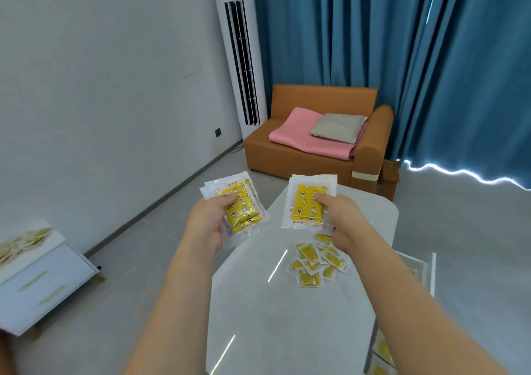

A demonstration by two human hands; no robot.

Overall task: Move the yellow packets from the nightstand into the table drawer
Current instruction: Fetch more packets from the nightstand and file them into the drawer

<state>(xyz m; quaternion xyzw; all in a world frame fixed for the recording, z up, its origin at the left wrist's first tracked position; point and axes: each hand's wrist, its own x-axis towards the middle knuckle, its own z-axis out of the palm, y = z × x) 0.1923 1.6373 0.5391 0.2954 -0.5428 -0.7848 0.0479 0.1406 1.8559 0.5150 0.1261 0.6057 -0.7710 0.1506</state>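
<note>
My left hand grips a stack of yellow star-patterned packets in clear wrappers, held above the table's left edge. My right hand pinches another yellow packet over the white table. A loose pile of small yellow packets lies on the table just below my right hand. More pale yellow packets lie on the white nightstand at the far left. At the table's right side an open drawer shows yellow packets inside.
An orange sofa with a pink blanket and a grey cushion stands beyond the table. A tall white air conditioner stands in the corner beside blue curtains. Grey floor lies between the nightstand and the table.
</note>
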